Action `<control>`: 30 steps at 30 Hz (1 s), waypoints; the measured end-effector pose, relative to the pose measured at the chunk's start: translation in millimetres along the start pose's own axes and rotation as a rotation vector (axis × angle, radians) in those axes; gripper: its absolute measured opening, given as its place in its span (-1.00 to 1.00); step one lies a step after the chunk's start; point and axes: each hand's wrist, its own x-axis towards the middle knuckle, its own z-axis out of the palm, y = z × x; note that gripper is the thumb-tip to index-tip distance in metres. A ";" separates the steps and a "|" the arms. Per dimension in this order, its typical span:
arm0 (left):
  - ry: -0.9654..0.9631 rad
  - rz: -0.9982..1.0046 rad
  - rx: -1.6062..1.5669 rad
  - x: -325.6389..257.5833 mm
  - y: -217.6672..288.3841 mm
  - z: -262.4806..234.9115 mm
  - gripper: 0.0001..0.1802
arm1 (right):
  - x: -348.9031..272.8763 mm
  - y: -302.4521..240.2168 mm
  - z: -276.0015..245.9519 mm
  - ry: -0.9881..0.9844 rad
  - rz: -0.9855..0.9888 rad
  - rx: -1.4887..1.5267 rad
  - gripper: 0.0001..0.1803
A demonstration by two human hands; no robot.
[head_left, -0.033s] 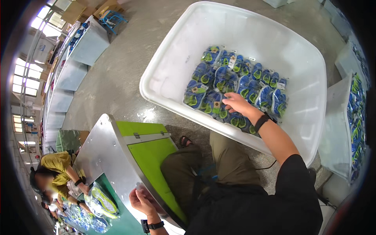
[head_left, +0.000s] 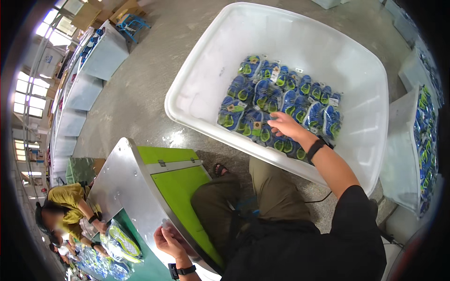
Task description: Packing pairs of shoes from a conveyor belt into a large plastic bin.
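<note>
My right hand [head_left: 286, 126] hangs over the near part of a large white tub [head_left: 201, 119], its fingers apart and slightly bent with nothing held in them. Beneath it lie several blue and lime-green shoes [head_left: 262, 96] in clear plastic bags, packed in rows on the tub's bottom. Whether the fingertips touch the nearest bag, I cannot tell. At the edge of the metal-topped table [head_left: 123, 161] on my left, my left hand [head_left: 169, 243] rests with loosely curled fingers, and no object shows in it.
Across the table a person in a yellow shirt [head_left: 65, 196] handles a bagged shoe [head_left: 123, 241] on the green surface [head_left: 140, 269]. Another white bin [head_left: 398, 154] full of bagged shoes stands at right. Pale bins [head_left: 105, 54] line the far left. A green cabinet door [head_left: 180, 196] is beside my legs.
The whole view has shifted very slightly. Both my hands keep their places, and the shoes in the tub lie as before.
</note>
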 end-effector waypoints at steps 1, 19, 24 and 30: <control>0.019 0.035 0.052 1.6 -1.0 -3.4 -0.82 | -12.5 12.2 -9.0 0.006 -0.031 0.013 -0.22; -0.035 -0.002 -0.090 -3.8 -0.1 -4.6 -0.84 | -286.3 81.7 -52.3 0.314 -0.252 -1.031 -0.28; -0.054 0.041 -0.118 0.4 -8.0 -6.3 -0.83 | -282.7 85.7 -43.5 0.372 -0.330 -1.066 -0.42; -0.062 0.004 -0.175 -4.4 2.4 -2.8 -0.85 | -280.5 83.4 -1.3 0.434 -0.364 -1.075 -0.48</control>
